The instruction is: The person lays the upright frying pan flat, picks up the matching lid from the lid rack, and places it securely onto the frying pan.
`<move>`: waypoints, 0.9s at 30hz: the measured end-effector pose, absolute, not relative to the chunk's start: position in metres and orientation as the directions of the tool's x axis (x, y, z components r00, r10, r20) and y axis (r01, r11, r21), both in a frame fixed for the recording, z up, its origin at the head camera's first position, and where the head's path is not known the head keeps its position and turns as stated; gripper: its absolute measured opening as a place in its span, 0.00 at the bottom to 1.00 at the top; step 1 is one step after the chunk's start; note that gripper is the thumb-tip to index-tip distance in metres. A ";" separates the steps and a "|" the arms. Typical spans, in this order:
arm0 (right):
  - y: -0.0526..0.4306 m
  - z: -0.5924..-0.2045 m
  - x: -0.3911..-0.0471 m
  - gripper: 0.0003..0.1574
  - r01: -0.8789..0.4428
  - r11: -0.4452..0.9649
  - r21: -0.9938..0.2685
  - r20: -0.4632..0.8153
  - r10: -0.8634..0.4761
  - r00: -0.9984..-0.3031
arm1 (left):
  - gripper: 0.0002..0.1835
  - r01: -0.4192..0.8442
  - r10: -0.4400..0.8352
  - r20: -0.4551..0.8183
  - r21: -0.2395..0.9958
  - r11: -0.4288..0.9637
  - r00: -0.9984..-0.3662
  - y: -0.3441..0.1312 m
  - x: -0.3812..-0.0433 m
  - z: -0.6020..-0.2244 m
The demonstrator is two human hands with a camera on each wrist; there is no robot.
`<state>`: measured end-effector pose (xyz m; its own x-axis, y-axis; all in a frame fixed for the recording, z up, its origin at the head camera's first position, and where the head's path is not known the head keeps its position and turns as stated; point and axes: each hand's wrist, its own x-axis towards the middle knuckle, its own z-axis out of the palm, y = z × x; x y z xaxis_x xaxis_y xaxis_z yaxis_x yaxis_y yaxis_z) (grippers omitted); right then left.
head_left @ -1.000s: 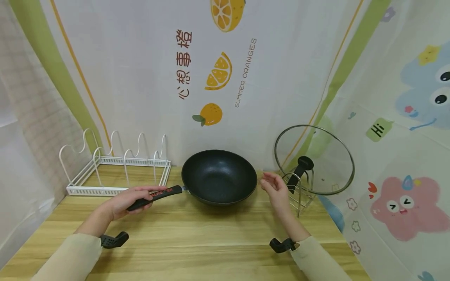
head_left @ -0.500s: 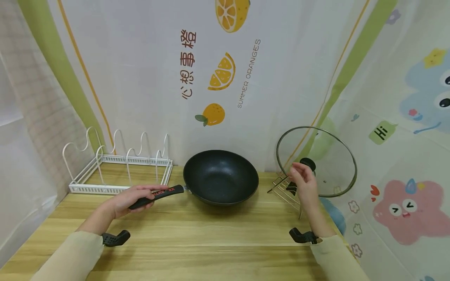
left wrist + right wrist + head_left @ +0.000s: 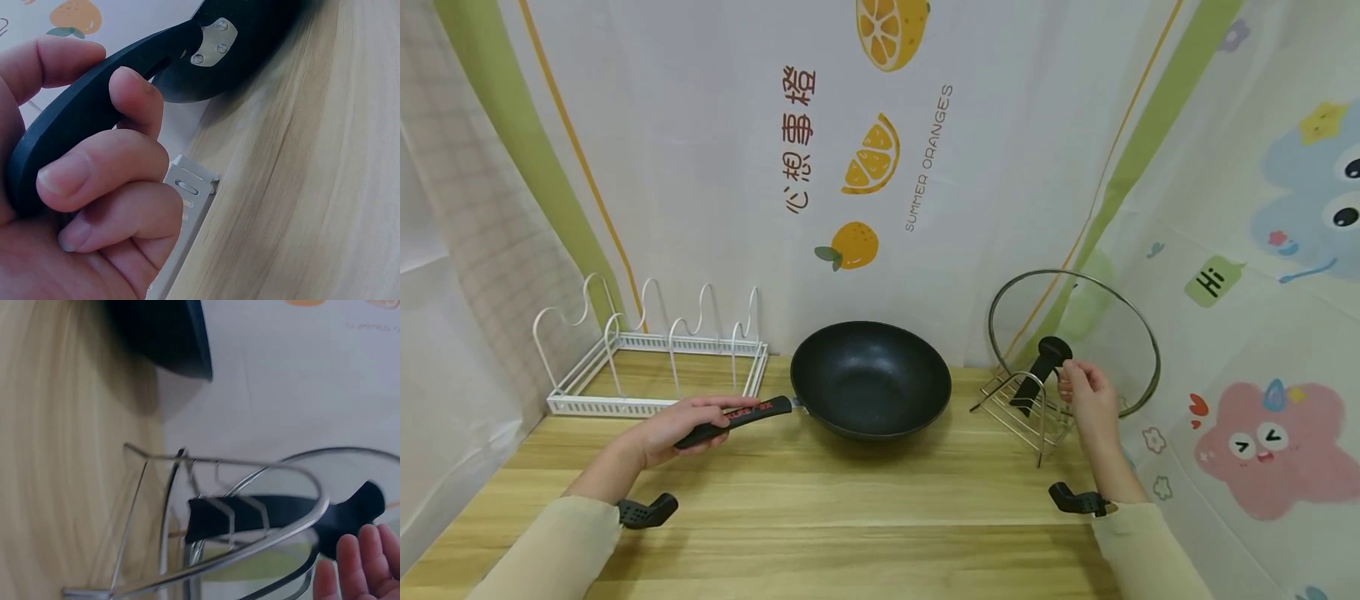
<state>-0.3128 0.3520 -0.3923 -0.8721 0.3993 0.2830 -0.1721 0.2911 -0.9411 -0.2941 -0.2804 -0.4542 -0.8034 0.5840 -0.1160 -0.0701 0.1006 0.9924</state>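
Note:
My left hand [image 3: 688, 429] grips the black handle [image 3: 81, 106] of a dark wok [image 3: 868, 379], its fingers curled round it. The wok stands on the wooden table with its hollow facing me. To the right, a glass lid [image 3: 1112, 333] with a metal rim leans upright in a wire rack [image 3: 1037, 408]. The lid's long black handle [image 3: 262, 512] faces forward. My right hand [image 3: 1092, 404] is at the right side of that handle, holding nothing. In the right wrist view its fingertips [image 3: 350, 550] lie right at the handle's flared end, the thumb out of sight.
A white rack [image 3: 602, 407] with tall wavy dividers stands on the table [image 3: 850, 533] at the back left, behind my left hand. Printed curtains [image 3: 715, 167] hang close behind the wok and along the right side.
My right hand has moved right from beside the wok's rim, passing in front of the lid's handle to its right side. My left hand keeps its grip on the wok's handle.

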 end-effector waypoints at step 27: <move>0.363 -0.419 -0.348 0.55 0.131 0.195 -0.972 -0.122 0.059 -0.991 | 0.27 -0.083 0.559 -0.146 0.987 0.136 -0.816 -0.279 -0.293 -0.453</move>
<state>-0.3479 0.3628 -0.4190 -0.9908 0.0586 -0.1217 0.1309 0.1953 -0.9720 -0.2930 -0.2790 -0.4528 -0.8163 0.5589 -0.1460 -0.0834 0.1361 0.9872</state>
